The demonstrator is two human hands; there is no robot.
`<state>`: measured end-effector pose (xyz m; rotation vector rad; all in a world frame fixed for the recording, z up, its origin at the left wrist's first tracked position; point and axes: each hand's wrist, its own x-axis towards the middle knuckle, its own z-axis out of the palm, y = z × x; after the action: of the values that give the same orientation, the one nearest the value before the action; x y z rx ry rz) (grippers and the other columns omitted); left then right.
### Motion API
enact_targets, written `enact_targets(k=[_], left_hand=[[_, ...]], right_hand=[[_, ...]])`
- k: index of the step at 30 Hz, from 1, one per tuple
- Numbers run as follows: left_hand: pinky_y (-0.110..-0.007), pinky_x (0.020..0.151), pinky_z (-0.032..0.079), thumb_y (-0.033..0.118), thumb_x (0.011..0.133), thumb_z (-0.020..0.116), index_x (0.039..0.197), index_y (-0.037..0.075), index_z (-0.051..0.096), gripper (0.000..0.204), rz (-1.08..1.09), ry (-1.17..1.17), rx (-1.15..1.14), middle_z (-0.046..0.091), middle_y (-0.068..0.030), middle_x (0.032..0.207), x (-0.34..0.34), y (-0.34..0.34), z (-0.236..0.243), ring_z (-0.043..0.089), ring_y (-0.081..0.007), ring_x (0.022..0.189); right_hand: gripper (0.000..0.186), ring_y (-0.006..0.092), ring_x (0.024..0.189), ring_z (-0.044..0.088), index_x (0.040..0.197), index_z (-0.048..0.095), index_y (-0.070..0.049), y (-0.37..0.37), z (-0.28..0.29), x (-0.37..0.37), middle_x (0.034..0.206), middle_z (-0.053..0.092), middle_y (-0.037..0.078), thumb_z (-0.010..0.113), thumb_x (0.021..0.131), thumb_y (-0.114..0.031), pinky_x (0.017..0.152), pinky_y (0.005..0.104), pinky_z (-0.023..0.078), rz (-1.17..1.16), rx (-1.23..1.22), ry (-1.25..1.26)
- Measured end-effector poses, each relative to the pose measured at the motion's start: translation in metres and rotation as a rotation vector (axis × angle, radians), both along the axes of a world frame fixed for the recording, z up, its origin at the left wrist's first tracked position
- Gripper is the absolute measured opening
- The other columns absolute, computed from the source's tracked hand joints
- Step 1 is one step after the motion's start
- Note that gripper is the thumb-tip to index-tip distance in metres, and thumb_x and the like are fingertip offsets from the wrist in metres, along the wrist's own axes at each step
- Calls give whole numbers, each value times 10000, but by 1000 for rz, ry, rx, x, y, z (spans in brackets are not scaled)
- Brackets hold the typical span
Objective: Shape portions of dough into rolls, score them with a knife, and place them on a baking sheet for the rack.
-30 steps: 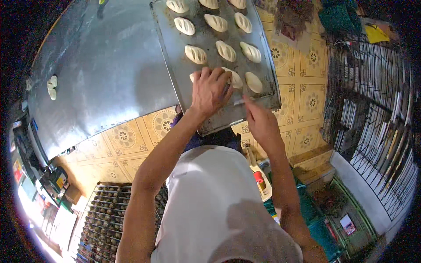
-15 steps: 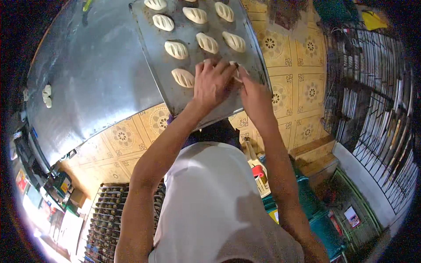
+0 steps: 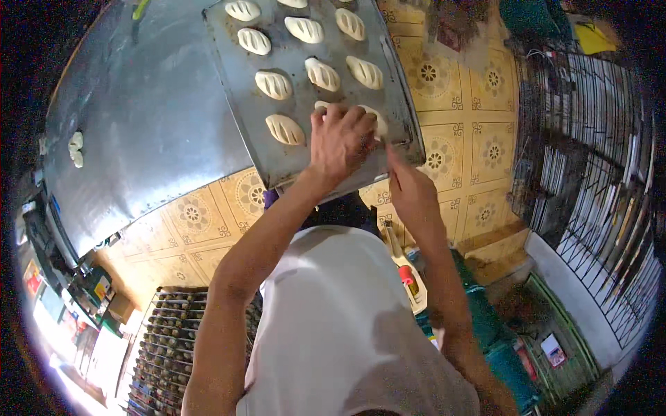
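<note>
My left hand [image 3: 341,139] is closed, its fingers curled down at the left side of a pale oval dough piece [image 3: 377,119] near the tray's front right. Another dough piece [image 3: 321,105] shows only a sliver behind its knuckles. To the right and nearer me, my right hand [image 3: 414,188] points toward the same dough piece, thumb and forefinger together. A thin, small thing seems to be at its fingertips, too blurred to name. The dark metal baking tray [image 3: 239,114] bears several more dough pieces, such as one with slits [image 3: 284,130] left of my left hand.
A steel table [image 3: 166,125] extends left, with a bit of dough [image 3: 75,149] and a green thing [image 3: 140,9] on it. The tray overhangs the patterned tile floor [image 3: 451,145]. Wire racks [image 3: 603,159] stand at the right, a rack of small round items [image 3: 173,333] at the lower left.
My right hand has drawn back toward me and away from the dough piece. My left hand stays over it with its fingers curled, and more of the dough now shows.
</note>
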<state>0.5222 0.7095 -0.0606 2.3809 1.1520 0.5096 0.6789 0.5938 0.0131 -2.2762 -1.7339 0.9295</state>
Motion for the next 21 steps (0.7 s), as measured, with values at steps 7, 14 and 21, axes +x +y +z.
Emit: enact_targets(k=[7, 14, 21], left_hand=[[-540, 996, 392, 306, 830, 790, 1253, 199, 698, 446, -5, -48, 52, 644, -27, 1229, 18, -5, 0, 567, -309, 1153], [-523, 1031, 385, 255, 847, 796, 1353, 183, 663, 528, -7, -103, -28, 638, -84, 1264, -19, -2, 15, 555, -340, 1158], [-511, 976, 448, 173, 894, 716, 1351, 81, 609, 479, 523, -145, -34, 636, -172, 1171, -137, -14, -1, 589, -369, 1107]], right_hand=[[526, 459, 897, 683, 1542, 517, -112, 27, -26, 5, 957, 689, 280, 584, 1021, -101, 774, 526, 541, -62, 189, 35], [541, 416, 975, 723, 1556, 482, -57, -35, -1, 20, 1096, 717, 259, 580, 1031, -141, 838, 449, 568, -321, 219, 156], [427, 375, 1122, 679, 1423, 557, -11, 26, -52, 30, 1248, 683, 219, 628, 1012, -100, 981, 426, 526, -262, 451, 47]])
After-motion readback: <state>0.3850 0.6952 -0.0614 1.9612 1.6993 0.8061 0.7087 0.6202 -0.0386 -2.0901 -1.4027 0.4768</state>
